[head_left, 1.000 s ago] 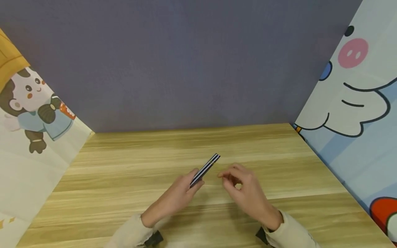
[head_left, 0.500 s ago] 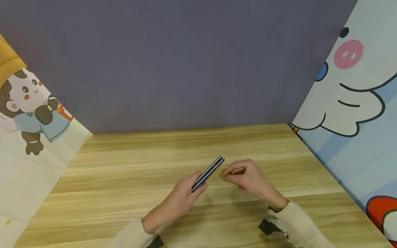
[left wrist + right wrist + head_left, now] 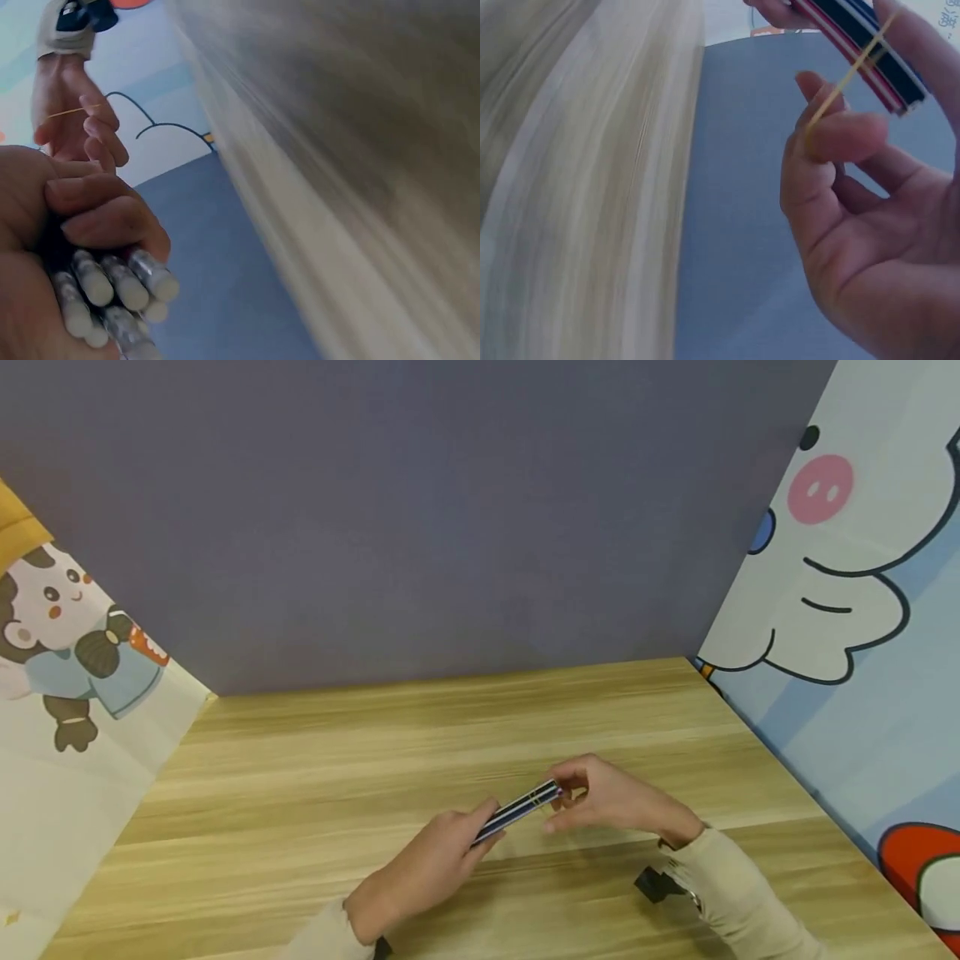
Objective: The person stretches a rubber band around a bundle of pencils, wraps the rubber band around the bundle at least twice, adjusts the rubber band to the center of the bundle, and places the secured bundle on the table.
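My left hand point(image 3: 438, 864) grips a bundle of striped pencils point(image 3: 516, 813), held at a slant above the table. In the left wrist view their white eraser ends point(image 3: 132, 293) poke out below the curled fingers. At the bundle's far end is my right hand point(image 3: 618, 799), its fingers curled around a thin yellow rubber band point(image 3: 853, 71). The band is stretched taut between its fingers, beside the pencil tips in the right wrist view. A yellow loop seems to cross the pencils near that end; whether it is the same band I cannot tell.
Beneath both hands lies a wood-grain table point(image 3: 300, 777). A grey panel point(image 3: 450, 527) stands along its back edge. Walls with cartoon prints flank it, a child figure point(image 3: 82, 618) at left and a pig point(image 3: 840, 527) at right.
The pencil bundle has tilted flatter and moved rightward and nearer me. My right hand has shifted slightly right, from pinching beside the bundle to reaching around its far end with the band.
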{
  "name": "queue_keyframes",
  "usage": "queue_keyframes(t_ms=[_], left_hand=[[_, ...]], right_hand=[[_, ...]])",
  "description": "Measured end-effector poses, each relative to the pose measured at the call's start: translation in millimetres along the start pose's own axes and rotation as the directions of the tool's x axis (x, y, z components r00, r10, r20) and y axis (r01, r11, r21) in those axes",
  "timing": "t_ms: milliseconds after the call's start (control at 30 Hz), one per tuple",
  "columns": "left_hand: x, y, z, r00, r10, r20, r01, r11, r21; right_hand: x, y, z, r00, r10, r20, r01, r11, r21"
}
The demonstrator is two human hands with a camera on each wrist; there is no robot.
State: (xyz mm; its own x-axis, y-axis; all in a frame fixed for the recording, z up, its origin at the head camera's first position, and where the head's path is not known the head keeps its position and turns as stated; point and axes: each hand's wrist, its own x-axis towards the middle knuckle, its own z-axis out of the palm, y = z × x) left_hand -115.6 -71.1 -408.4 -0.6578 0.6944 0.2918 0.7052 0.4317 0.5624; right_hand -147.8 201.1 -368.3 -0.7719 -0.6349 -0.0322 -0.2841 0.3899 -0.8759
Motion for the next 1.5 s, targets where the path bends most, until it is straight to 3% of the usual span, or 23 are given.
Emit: queue_keyframes(t_ms=[100, 200, 267, 367, 433, 467, 567, 633, 667, 733, 800, 900, 967, 1033, 1067, 1133, 1167, 1233, 1300, 1333, 1367, 1400, 1500], left_hand=[[-2.1, 2.4, 1.9, 1.0, 0.03, 0.006, -0.031, 0.971, 0.239], [-3.8, 6.2, 4.2, 1.0, 0.005, -0.002, -0.003, 0.879, 0.476], [-5.6, 9.1, 5.7, 0.999, -0.025, -0.028, 0.036, 0.805, 0.593], [-8.6, 12.5, 9.1, 0.995, -0.052, -0.083, 0.095, 0.714, 0.694], [-11.0, 14.2, 13.0, 0.991, -0.05, -0.121, 0.123, 0.672, 0.731], [-11.6, 14.9, 15.1, 0.989, -0.052, -0.135, 0.136, 0.656, 0.743], [-12.4, 18.1, 18.1, 0.982, -0.077, -0.171, 0.18, 0.64, 0.747], [-11.5, 20.2, 16.3, 0.977, -0.108, -0.186, 0.211, 0.654, 0.727], [-10.6, 21.2, 13.8, 0.973, -0.129, -0.192, 0.228, 0.663, 0.713], [-9.3, 21.7, 7.1, 0.963, -0.174, -0.206, 0.269, 0.682, 0.68], [-8.1, 20.6, -0.1, 0.953, -0.218, -0.208, 0.302, 0.696, 0.651], [-7.7, 18.1, -10.3, 0.948, -0.25, -0.198, 0.318, 0.709, 0.629], [-7.6, 16.2, -15.9, 0.952, -0.245, -0.183, 0.305, 0.717, 0.627], [-7.2, 14.1, -21.3, 0.954, -0.24, -0.177, 0.298, 0.716, 0.632], [-7.1, 13.2, -23.8, 0.955, -0.238, -0.174, 0.294, 0.718, 0.631], [-6.9, 11.3, -27.7, 0.957, -0.232, -0.173, 0.289, 0.716, 0.635], [-6.8, 10.6, -28.9, 0.961, -0.22, -0.17, 0.277, 0.714, 0.643], [-6.6, 11.1, -29.6, 0.972, -0.18, -0.151, 0.235, 0.734, 0.637], [-5.8, 12.0, -28.8, 0.983, -0.129, -0.132, 0.184, 0.747, 0.639], [-5.5, 12.4, -28.5, 0.987, -0.102, -0.124, 0.158, 0.758, 0.633], [-4.9, 12.6, -28.7, 0.99, -0.076, -0.115, 0.131, 0.775, 0.618], [-4.0, 12.5, -29.9, 0.993, -0.059, -0.104, 0.109, 0.807, 0.58], [-2.3, 8.7, -40.5, 0.997, -0.045, -0.061, 0.064, 0.934, 0.352]], right_hand=[[-2.4, -2.5, -0.5, 1.0, 0.02, 0.018, -0.019, 0.999, -0.047], [-5.7, -8.6, 2.1, 1.0, 0.012, -0.006, -0.013, 0.976, -0.218], [-7.2, -14.5, 6.7, 0.999, -0.006, -0.045, -0.011, 0.929, -0.369], [-6.9, -23.1, 19.3, 0.992, -0.075, -0.104, -0.002, 0.801, -0.598], [-5.4, -26.4, 31.6, 0.983, -0.149, -0.111, 0.023, 0.69, -0.723], [-4.6, -27.0, 38.5, 0.974, -0.198, -0.107, 0.039, 0.617, -0.786], [-2.2, -27.8, 59.2, 0.94, -0.33, -0.084, 0.059, 0.4, -0.915], [-2.4, -29.9, 68.2, 0.907, -0.41, -0.096, 0.04, 0.311, -0.949], [-2.9, -32.3, 71.3, 0.884, -0.454, -0.112, 0.031, 0.295, -0.955], [-4.8, -38.9, 74.8, 0.826, -0.546, -0.14, 0.051, 0.32, -0.946], [-6.3, -47.2, 76.7, 0.753, -0.638, -0.162, 0.101, 0.354, -0.93], [-5.6, -55.4, 76.5, 0.644, -0.743, -0.181, 0.145, 0.35, -0.925], [-5.2, -58.4, 72.8, 0.588, -0.78, -0.215, 0.112, 0.341, -0.933], [-5.7, -58.9, 66.1, 0.545, -0.793, -0.272, 0.07, 0.366, -0.928], [-6.4, -58.6, 62.5, 0.539, -0.786, -0.303, 0.058, 0.394, -0.917], [-6.7, -55.2, 55.6, 0.565, -0.737, -0.37, 0.052, 0.48, -0.876], [-5.8, -51.7, 52.3, 0.597, -0.693, -0.404, 0.057, 0.54, -0.84], [-2.5, -43.6, 46.9, 0.72, -0.534, -0.444, 0.079, 0.698, -0.712], [2.1, -32.7, 41.9, 0.846, -0.342, -0.409, 0.117, 0.867, -0.484], [4.3, -27.5, 39.6, 0.892, -0.26, -0.37, 0.126, 0.929, -0.348], [6.0, -22.7, 37.5, 0.925, -0.187, -0.33, 0.122, 0.971, -0.208], [7.2, -19.0, 35.4, 0.948, -0.132, -0.291, 0.113, 0.99, -0.082], [7.2, -13.2, 30.2, 0.967, -0.08, -0.24, 0.118, 0.982, 0.15]])
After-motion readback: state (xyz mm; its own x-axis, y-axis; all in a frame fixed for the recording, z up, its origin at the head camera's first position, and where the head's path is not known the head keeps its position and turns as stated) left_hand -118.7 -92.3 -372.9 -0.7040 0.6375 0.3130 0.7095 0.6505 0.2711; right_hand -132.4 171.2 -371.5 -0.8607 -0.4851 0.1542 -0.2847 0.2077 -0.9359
